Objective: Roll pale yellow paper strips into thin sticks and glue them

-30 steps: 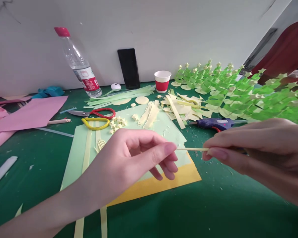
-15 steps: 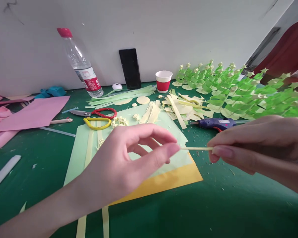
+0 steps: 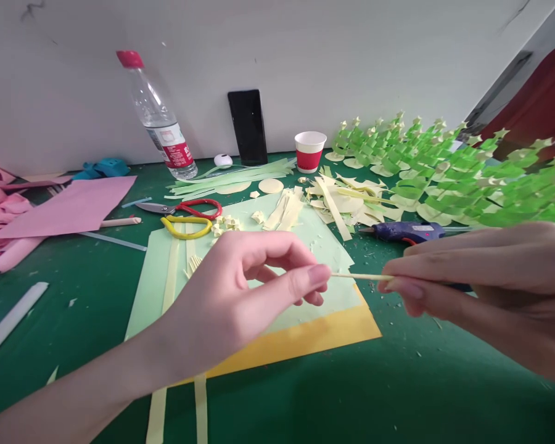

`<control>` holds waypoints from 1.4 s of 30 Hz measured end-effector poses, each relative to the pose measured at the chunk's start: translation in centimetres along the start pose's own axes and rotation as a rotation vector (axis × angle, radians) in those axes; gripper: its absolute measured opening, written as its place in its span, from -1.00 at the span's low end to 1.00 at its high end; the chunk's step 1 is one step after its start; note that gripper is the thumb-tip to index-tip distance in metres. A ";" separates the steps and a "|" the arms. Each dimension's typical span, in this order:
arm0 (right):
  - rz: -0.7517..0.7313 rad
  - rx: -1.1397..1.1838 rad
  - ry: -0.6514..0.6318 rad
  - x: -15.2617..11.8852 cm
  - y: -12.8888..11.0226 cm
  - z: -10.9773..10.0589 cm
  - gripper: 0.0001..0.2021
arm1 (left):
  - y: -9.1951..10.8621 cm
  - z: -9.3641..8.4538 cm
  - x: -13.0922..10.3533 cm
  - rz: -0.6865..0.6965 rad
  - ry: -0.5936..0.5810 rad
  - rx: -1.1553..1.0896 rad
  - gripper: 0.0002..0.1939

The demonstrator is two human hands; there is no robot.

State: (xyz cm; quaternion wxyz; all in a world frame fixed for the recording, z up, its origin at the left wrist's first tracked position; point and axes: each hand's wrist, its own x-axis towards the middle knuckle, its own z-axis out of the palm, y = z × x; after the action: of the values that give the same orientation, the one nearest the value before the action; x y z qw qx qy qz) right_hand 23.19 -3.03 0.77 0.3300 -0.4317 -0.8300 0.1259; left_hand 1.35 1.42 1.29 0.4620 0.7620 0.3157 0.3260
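A thin pale yellow stick or edge-on paper strip [image 3: 361, 276] stretches level between my two hands. My left hand [image 3: 259, 296] pinches its left end between thumb and fingertips. At its right end, my right hand [image 3: 467, 290] grips it between thumb and forefinger. Under the hands lie light green sheets [image 3: 324, 302] over an orange sheet [image 3: 305, 342]. Two long pale strips [image 3: 171, 277] run beneath my left forearm to the front. Small folded paper stars [image 3: 226, 223] and short cream strips [image 3: 284, 209] rest behind my left hand.
Scissors [image 3: 185, 225], a bottle [image 3: 169, 139], a phone [image 3: 248, 126] and a paper cup [image 3: 309, 151] stand or lie behind. A blue glue gun [image 3: 407, 231] is beside many green paper plants [image 3: 444, 179]. Pink paper [image 3: 74, 206] lies left.
The camera view has shifted slightly, so the background sits further right. My right hand has moved a little left, and the fingers of my left hand have closed in nearer the thumb.
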 end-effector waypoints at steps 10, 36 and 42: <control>-0.037 -0.013 0.029 0.8 0.0 1.0 -0.76 | 0.6 -3.9 1.3 -0.108 -0.115 0.247 -0.81; 0.516 0.524 -0.433 7.1 -1.0 8.6 -0.81 | -5.8 -9.5 0.2 -0.105 -0.457 0.703 -0.82; 0.636 0.896 -0.347 5.5 0.4 6.7 -0.82 | -4.8 -9.1 0.2 -0.155 -0.343 0.620 -0.81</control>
State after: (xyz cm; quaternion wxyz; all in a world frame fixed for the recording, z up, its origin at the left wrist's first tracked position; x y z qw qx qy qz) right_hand 16.81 2.11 -2.04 0.2855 -0.4512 -0.5671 0.6271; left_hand -6.59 7.86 0.27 0.2785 0.8833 0.3742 0.0463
